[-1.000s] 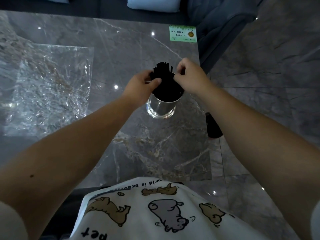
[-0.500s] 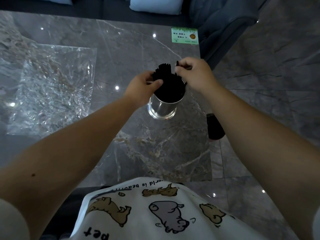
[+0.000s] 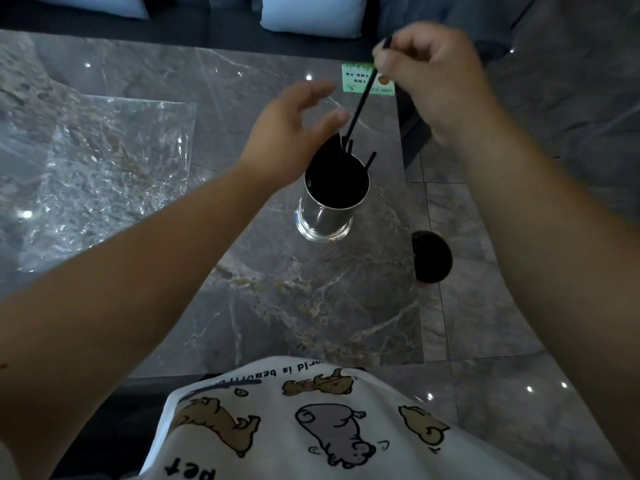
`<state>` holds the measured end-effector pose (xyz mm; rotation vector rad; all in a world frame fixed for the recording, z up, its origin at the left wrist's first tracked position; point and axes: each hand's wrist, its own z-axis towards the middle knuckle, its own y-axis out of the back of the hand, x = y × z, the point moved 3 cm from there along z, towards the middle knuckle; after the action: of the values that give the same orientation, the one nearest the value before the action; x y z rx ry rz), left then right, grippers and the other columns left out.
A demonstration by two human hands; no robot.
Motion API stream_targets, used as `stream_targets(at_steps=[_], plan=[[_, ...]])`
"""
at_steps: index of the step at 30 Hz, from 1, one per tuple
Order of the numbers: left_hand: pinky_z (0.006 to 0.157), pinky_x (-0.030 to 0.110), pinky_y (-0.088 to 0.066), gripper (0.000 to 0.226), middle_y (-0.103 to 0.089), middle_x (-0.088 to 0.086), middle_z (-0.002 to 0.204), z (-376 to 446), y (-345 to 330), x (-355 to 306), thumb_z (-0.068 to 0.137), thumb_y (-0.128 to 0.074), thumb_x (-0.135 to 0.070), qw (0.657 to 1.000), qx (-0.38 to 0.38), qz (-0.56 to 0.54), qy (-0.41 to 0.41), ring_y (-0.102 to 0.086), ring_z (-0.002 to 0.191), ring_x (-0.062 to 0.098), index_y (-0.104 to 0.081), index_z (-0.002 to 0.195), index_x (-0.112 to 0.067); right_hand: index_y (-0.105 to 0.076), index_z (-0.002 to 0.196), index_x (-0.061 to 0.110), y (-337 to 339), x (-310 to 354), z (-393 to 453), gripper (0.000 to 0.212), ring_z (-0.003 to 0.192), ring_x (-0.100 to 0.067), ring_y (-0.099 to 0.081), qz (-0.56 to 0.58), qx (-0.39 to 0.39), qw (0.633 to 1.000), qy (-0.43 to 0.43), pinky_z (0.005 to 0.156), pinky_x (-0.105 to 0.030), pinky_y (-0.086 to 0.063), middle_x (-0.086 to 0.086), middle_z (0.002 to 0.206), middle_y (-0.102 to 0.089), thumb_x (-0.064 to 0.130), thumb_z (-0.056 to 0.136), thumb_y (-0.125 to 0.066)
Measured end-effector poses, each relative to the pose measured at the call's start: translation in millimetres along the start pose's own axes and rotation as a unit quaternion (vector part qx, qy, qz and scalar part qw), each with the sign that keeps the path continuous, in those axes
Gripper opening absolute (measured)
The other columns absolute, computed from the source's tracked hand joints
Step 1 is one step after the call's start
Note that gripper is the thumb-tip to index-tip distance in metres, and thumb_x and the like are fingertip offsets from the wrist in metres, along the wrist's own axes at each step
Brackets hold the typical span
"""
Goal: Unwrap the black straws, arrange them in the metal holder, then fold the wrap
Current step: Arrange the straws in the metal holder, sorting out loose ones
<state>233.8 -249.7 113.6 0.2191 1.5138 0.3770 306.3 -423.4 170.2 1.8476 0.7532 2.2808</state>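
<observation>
Hands: right raised, pinching straw

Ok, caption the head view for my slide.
Right hand lifts one black straw from the metal holder; left hand open.

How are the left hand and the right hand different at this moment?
The right hand is raised high and pinches one black straw; the left hand holds nothing. The left hand's fingers are spread loosely beside the metal holder; the right hand's are curled. Both are above the table.
</observation>
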Motion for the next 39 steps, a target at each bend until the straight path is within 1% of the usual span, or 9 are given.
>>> stream_targets(at_steps=[5, 7, 11, 14, 18, 22, 27, 36, 39], plan=[[0.081, 0.036, -0.055, 0.013, -0.071, 0.006, 0.093, 6, 2, -44, 0.092, -0.058, -0.024, 0.994, 0.035, -0.056, -0.088, -0.066, 0.086, 0.010, -0.064, 0.102, -0.018, -0.065, 0.077, 0.018, -14, 38, 4, 0.014, 0.069, -0.012, -0.057, 0.026, 0.075, 0.995, 0.062, 0.064, -0.029, -0.048, 0.005, 0.069, -0.059, 0.028, 0.086, -0.065], [0.072, 0.030, -0.055, 0.011, -0.072, 0.000, 0.085, 3, 6, -45, 0.095, -0.052, -0.019, 0.993, 0.031, -0.087, -0.074, -0.068, 0.079, 0.012, -0.063, 0.094, -0.022, -0.066, 0.081, 0.017, -18, 40, 4, 0.015, 0.070, -0.009, -0.059, 0.043, 0.077, 0.994, 0.061, 0.066, -0.027, -0.049, 0.009, 0.071, -0.061, 0.030, 0.088, -0.063], [0.068, 0.031, -0.054, 0.012, -0.068, -0.009, 0.073, -7, 29, -18, 0.096, -0.051, -0.022, 0.988, -0.048, -0.146, -0.007, -0.066, 0.071, 0.011, -0.063, 0.094, -0.024, -0.069, 0.086, 0.027, -9, 6, 4, 0.012, 0.079, -0.005, -0.059, 0.070, 0.024, 0.997, -0.016, 0.072, -0.021, -0.049, 0.006, 0.085, -0.067, 0.037, 0.085, -0.063], [0.056, 0.027, -0.046, 0.011, -0.056, -0.009, 0.059, -19, 51, 21, 0.093, -0.053, -0.024, 0.972, -0.135, -0.180, 0.063, -0.053, 0.056, 0.010, -0.063, 0.091, -0.020, -0.068, 0.096, 0.027, -11, -52, -12, 0.012, 0.083, 0.000, -0.059, -0.002, 0.034, 0.993, -0.115, 0.081, -0.024, -0.047, 0.009, 0.092, -0.066, 0.034, 0.086, -0.066], [0.041, 0.022, -0.029, 0.010, -0.043, -0.010, 0.054, -40, 53, 76, 0.091, -0.053, -0.025, 0.945, -0.182, -0.177, 0.208, -0.035, 0.043, 0.008, -0.055, 0.081, -0.022, -0.050, 0.133, 0.022, -38, -102, -41, 0.053, 0.111, -0.009, -0.055, -0.064, 0.148, 0.964, -0.210, 0.091, -0.024, -0.043, 0.005, 0.123, -0.057, 0.038, 0.086, -0.068], [0.040, 0.020, -0.024, 0.015, -0.038, -0.011, 0.051, -52, 32, 105, 0.092, -0.055, -0.026, 0.943, -0.129, -0.151, 0.266, -0.031, 0.041, 0.007, -0.053, 0.078, -0.024, -0.056, 0.126, 0.023, -59, -105, -37, 0.046, 0.099, -0.002, -0.060, -0.030, 0.145, 0.969, -0.198, 0.078, -0.015, -0.045, 0.010, 0.110, -0.063, 0.029, 0.083, -0.073], [0.042, 0.021, -0.031, 0.012, -0.045, -0.008, 0.055, -55, 7, 108, 0.088, -0.058, -0.032, 0.957, -0.072, -0.117, 0.254, -0.038, 0.043, 0.008, -0.060, 0.078, -0.026, -0.068, 0.099, 0.019, -61, -109, -31, 0.011, 0.087, -0.013, -0.068, -0.002, 0.088, 0.979, -0.186, 0.084, -0.032, -0.055, 0.004, 0.089, -0.070, 0.020, 0.087, -0.068], [0.045, 0.020, -0.034, 0.016, -0.050, -0.014, 0.052, -44, -5, 105, 0.086, -0.058, -0.034, 0.965, -0.060, -0.097, 0.234, -0.042, 0.046, 0.007, -0.064, 0.082, -0.019, -0.065, 0.119, 0.017, -56, -111, -36, 0.031, 0.105, -0.013, -0.066, 0.053, 0.072, 0.976, -0.197, 0.096, -0.031, -0.052, -0.002, 0.112, -0.069, 0.008, 0.091, -0.058], [0.042, 0.018, -0.031, 0.013, -0.049, -0.014, 0.050, -43, -9, 104, 0.087, -0.058, -0.031, 0.965, -0.055, -0.110, 0.231, -0.040, 0.044, 0.006, -0.063, 0.079, -0.022, -0.050, 0.133, 0.030, -55, -104, -35, 0.049, 0.106, -0.005, -0.060, 0.021, 0.105, 0.976, -0.191, 0.085, -0.017, -0.049, 0.002, 0.123, -0.060, 0.013, 0.088, -0.059]])
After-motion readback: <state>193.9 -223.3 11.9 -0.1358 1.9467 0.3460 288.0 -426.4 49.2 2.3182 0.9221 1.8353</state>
